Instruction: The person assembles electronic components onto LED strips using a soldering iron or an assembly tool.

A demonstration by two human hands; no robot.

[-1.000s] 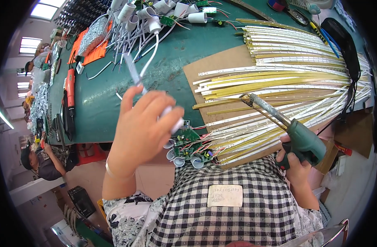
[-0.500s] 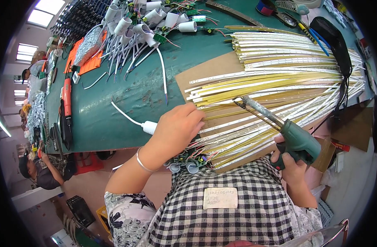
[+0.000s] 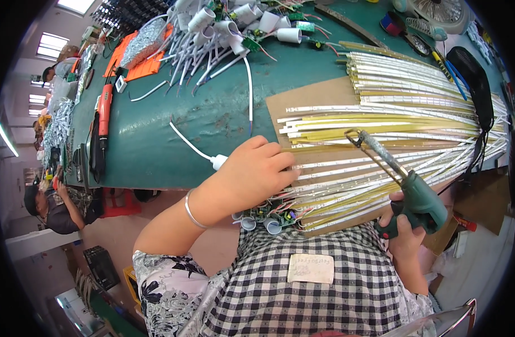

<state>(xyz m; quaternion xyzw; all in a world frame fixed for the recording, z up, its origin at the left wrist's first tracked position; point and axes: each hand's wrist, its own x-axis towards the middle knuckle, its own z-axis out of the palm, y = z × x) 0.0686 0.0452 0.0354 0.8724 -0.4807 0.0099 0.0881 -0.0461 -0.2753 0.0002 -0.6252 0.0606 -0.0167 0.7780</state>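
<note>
Across the green tabletop (image 3: 139, 151) lie light strips (image 3: 403, 84), above a pinkish floor (image 3: 121, 231).

Bare left hand (image 3: 260, 171) knuckles up, bare right hand (image 3: 406, 229) curled in a grip: I have them well apart.
On my side of the link, the left thumb is hidden from me beneath the bent hand; its bare left forearm (image 3: 176, 226) slants inward from an outflung elbow, while the bare right forearm (image 3: 410, 272) rises from below.
</note>
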